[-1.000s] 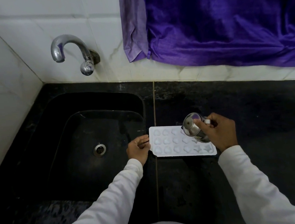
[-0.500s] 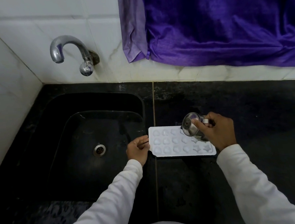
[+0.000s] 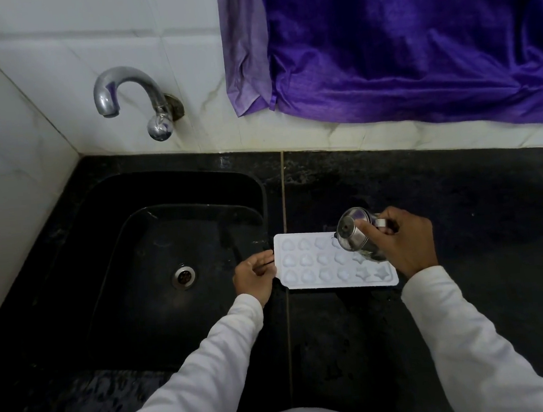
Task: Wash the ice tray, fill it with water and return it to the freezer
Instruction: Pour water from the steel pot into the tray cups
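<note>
A white ice tray point(image 3: 315, 267) with heart and star shaped cells lies flat on the black counter point(image 3: 462, 222), just right of the sink. My left hand point(image 3: 255, 281) pinches the tray's left edge. My right hand point(image 3: 404, 241) grips a small steel cup point(image 3: 356, 236) by its handle. The cup is tipped on its side over the tray's right end, its mouth facing down toward the cells. The cup and my fingers hide the tray's upper right cells.
A black sink point(image 3: 171, 273) with a round drain point(image 3: 183, 276) fills the left side. A chrome tap point(image 3: 129, 96) sticks out of the white tiled wall above it. A purple curtain point(image 3: 397, 40) hangs over the counter's back edge.
My right hand has tilted the steel cup slightly further over the tray. The left hand and the tray have stayed in place.
</note>
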The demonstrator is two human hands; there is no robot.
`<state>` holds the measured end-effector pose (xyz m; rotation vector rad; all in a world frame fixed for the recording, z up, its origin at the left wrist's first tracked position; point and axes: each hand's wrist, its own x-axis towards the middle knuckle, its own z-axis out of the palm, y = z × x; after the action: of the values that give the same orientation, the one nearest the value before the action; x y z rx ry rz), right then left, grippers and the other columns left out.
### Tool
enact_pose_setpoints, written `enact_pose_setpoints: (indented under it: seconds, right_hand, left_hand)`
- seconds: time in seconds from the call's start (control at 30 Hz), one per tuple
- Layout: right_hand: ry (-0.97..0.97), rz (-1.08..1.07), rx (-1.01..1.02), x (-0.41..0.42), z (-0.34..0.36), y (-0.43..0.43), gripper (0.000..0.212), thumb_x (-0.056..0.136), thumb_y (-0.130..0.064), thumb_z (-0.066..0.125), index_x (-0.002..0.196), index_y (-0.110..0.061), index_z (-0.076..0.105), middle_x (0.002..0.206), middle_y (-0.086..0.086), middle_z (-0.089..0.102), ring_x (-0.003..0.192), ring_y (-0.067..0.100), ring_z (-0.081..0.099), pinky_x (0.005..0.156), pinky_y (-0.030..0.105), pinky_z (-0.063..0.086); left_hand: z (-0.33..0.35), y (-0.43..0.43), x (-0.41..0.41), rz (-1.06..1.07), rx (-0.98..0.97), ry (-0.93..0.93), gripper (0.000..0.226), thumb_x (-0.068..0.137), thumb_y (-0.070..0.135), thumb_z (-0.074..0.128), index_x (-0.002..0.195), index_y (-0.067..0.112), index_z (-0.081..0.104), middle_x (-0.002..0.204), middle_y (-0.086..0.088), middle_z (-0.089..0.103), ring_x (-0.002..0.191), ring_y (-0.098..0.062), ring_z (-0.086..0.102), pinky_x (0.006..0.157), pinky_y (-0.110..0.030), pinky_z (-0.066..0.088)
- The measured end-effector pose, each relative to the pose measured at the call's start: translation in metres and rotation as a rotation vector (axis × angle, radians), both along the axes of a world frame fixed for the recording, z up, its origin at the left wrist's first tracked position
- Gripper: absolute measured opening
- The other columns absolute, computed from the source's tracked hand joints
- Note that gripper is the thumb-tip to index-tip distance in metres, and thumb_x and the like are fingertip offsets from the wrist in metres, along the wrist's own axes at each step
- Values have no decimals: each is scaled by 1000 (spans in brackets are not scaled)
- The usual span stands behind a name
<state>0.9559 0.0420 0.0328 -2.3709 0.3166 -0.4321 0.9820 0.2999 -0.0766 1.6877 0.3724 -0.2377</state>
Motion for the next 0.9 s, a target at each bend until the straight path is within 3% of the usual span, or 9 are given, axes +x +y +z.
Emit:
enact_pose_setpoints:
  seconds: [0.13, 0.27, 0.37, 0.7, 0.77, 0.9]
  right_hand:
    - [-5, -31, 83, 0, 3, 1, 37, 77, -36, 79, 62, -12, 56, 52, -3, 49, 52, 13, 45, 56, 30, 44]
    - [-6, -107, 189, -2, 7, 1, 35, 77, -33, 81, 63, -10, 58, 59, 7, 58, 56, 14, 49, 59, 26, 44]
    - [-5, -140, 242, -3, 8, -3, 34, 78, -32, 80, 64, -9, 59, 65, 10, 62, 60, 13, 52, 58, 16, 43]
    - [18, -111, 109, -6, 9, -12, 33, 78, -29, 80, 65, -7, 59, 60, 9, 60, 55, 16, 50, 50, 8, 38]
    - [26, -94, 87, -6, 7, -12, 34, 78, -29, 80, 65, -8, 58, 58, 7, 58, 53, 15, 49, 50, 9, 37]
    - [20, -52, 6, -5, 3, -15, 36, 78, -33, 79, 62, -12, 55, 54, 0, 54, 53, 17, 51, 54, 25, 42]
  left_hand:
    - [-1, 0, 0, -2, -5, 14, 32, 85, -11, 65, 103, 14, 74, 95, 6, 75, 93, -9, 71, 92, -27, 55]
    - [1, 0, 0, -4, -3, 17, 32, 85, -11, 65, 104, 13, 74, 95, 7, 74, 93, -9, 71, 92, -26, 55]
    - [2, 0, 0, -3, 1, 24, 31, 85, -10, 66, 103, 15, 74, 96, 5, 75, 92, -7, 71, 92, -25, 55]
    - [3, 0, 0, -5, -2, 44, 31, 86, -9, 65, 109, 10, 74, 97, 4, 75, 94, -9, 72, 95, -27, 55]
    - [3, 1, 0, -5, -7, 45, 31, 86, -9, 65, 108, 10, 74, 97, 3, 75, 94, -9, 72, 95, -28, 55]
    - [4, 0, -1, -7, -10, 47, 30, 86, -8, 66, 107, 13, 74, 96, 6, 75, 94, -8, 71, 96, -28, 54]
